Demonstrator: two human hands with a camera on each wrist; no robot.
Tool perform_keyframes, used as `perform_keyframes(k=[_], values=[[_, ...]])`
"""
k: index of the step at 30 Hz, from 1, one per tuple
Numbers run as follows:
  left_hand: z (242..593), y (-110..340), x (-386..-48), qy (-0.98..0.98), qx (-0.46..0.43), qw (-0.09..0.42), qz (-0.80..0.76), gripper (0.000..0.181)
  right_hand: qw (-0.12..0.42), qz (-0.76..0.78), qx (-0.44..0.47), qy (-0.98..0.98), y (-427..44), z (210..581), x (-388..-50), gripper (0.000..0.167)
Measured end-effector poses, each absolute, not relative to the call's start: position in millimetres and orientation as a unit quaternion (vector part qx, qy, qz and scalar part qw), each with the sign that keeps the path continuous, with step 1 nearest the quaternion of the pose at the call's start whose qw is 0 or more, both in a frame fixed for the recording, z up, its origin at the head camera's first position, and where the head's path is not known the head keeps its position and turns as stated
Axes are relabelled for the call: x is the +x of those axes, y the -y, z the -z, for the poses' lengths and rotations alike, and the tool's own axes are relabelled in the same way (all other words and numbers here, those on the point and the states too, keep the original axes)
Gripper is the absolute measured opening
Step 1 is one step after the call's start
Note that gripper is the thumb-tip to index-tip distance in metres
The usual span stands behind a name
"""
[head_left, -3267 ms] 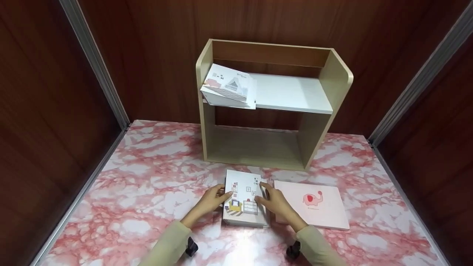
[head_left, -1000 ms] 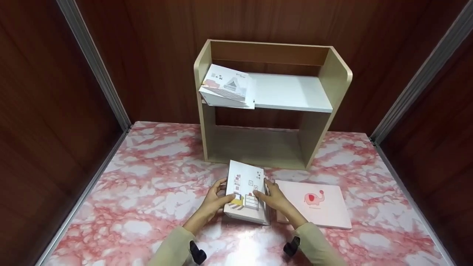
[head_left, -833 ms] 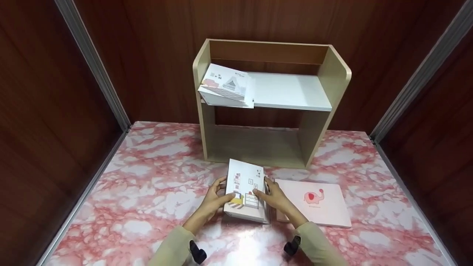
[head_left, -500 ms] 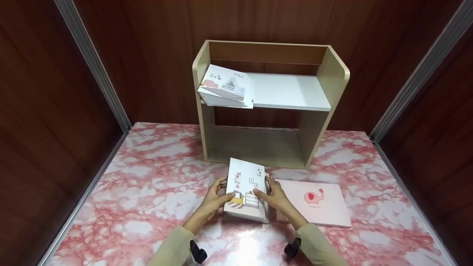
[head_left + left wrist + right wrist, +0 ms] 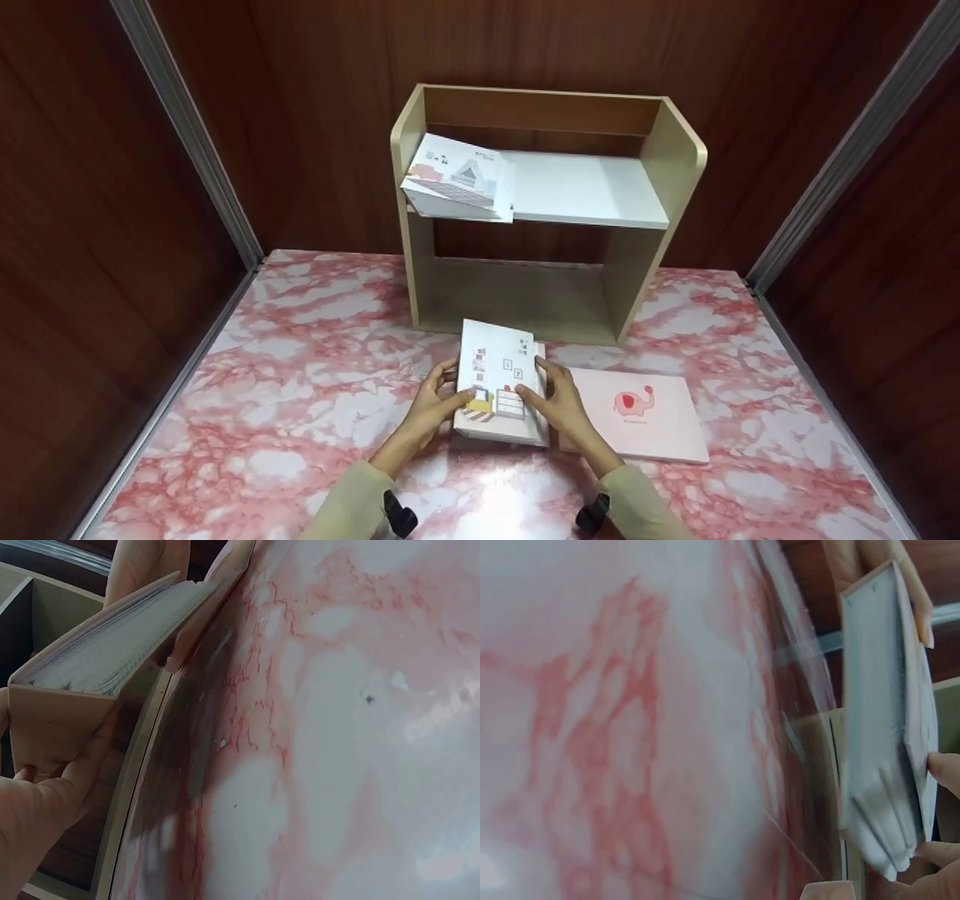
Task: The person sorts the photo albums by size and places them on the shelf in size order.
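Observation:
A thick white book with a printed room scene on its cover is held between both hands in the head view, tilted, its far end raised. The left hand grips the spine side, thumb on the cover. On the opposite side, the right hand grips the page edges, thumb also on the cover. In the left wrist view, the book's pages fan slightly between the covers, above the tabletop. The right wrist view shows the page block from its end. Most fingers beneath are hidden.
A two-level wooden shelf stands behind the hands. White books lie tilted at the left of its upper board, overhanging the front. A pink book with an elephant lies right of the hands on the red-and-white marbled table.
Both hands, gripping the white book, have raised and tilted its far end toward the shelf since the earliest frame. Over the last half second it shifts only slightly. The shelf books stay put.

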State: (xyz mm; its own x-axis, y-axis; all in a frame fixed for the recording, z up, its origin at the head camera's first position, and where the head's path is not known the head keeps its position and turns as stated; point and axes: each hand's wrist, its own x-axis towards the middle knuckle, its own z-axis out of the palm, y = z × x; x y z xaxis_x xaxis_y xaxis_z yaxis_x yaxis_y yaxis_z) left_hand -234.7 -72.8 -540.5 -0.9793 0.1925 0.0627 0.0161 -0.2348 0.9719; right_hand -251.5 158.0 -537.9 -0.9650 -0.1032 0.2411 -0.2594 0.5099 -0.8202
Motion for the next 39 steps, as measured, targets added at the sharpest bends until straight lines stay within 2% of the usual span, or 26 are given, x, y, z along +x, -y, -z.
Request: perform_keyframes(k=[10, 15, 23, 32, 39], values=[[531.7, 72.9, -229.9, -0.621, 0.086, 0.06, -0.777, 0.062, 0.118, -0.5, 0.12, 0.849, -162.2, 541.4, -246.2, 0.065], [518.0, 72.9, -222.1, -0.632, 0.098, 0.049, -0.767, 0.058, 0.117, -0.514, 0.124, 0.841, -163.4, 539.5, -242.8, 0.059], [519.3, 71.3, -223.8, -0.627, 0.098, 0.036, -0.772, 0.053, 0.11, -0.554, 0.145, 0.812, -161.7, 509.3, -222.5, 0.052], [539.3, 66.4, -238.1, -0.632, 0.089, 0.007, -0.769, 0.052, 0.113, -0.587, 0.162, 0.785, -168.5, 507.9, -220.1, 0.045], [517.1, 64.9, -225.2, -0.638, 0.1, 0.0, -0.764, 0.044, 0.098, -0.59, 0.167, 0.784, -172.5, 508.1, -217.5, 0.047]])
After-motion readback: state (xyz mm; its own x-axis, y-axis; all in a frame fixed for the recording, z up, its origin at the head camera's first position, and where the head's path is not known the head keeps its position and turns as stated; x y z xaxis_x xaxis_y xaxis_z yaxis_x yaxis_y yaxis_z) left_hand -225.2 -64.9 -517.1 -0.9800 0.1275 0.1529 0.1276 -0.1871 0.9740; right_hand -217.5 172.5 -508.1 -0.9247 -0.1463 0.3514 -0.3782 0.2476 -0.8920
